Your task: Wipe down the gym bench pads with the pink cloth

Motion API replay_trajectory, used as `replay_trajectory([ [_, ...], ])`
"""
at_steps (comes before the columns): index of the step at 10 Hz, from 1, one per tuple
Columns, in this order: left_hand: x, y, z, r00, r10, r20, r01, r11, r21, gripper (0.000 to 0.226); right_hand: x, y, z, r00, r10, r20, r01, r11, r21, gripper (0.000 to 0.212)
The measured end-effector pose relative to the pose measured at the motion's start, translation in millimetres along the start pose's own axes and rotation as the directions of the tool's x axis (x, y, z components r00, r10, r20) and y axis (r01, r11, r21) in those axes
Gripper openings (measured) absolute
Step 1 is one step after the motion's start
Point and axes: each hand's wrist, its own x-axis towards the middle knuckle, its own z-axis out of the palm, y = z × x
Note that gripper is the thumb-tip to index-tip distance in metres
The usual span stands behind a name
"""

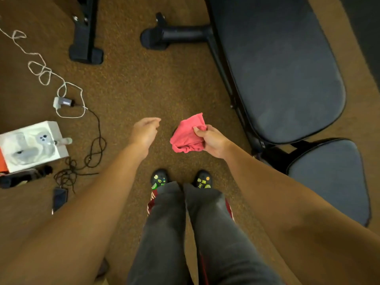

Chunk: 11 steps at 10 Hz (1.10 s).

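One crumpled pink cloth, right-hand pinched

We see dim, warm, even light and soft shadows. The right hand is fairly sharp; left of it the cables smear, and the edges bend from the wide lens.

No text, label, brand or number can be read. The white box on the floor at the left edge bears only a blurred picture, and the bright patches on the shoes are too small to make out.
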Motion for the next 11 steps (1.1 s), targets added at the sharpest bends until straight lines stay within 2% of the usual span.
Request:
replay_trajectory([
  [4, 99, -120, 29, 0.997, -0.059, 0.042, 0.057, 0.997, 0.054, 0.025, 142, 83, -7, 0.968, -0.048, -0.247, 0.023, 0.995, -0.101, 0.018],
  [5, 113, -137, 36, 0.997, -0.042, 0.064, 0.038, 0.997, 0.062, 0.027, 153, 98, -9, 0.940, -0.086, -0.329, 0.054, 0.993, -0.105, 0.028],
  [7, 126, -147, 60, 0.990, -0.041, 0.137, 0.030, 0.996, 0.079, 0.025, 162, 118, -19, 0.848, -0.192, -0.495, -0.003, 0.930, -0.366, 0.037],
  [8, 128, -148, 67, 0.987, -0.026, 0.158, 0.011, 0.995, 0.096, 0.025, 163, 121, -21, 0.816, -0.258, -0.517, 0.040, 0.918, -0.395, 0.039],
  [10, 129, -150, 66, 0.985, -0.004, 0.175, -0.018, 0.992, 0.126, 0.021, 158, 116, -19, 0.804, -0.324, -0.499, 0.049, 0.871, -0.488, 0.039],
  [11, 125, -152, 62, 0.990, -0.008, 0.140, -0.018, 0.983, 0.180, 0.019, 146, 114, -18, 0.792, -0.332, -0.513, 0.042, 0.868, -0.496, 0.045],
])
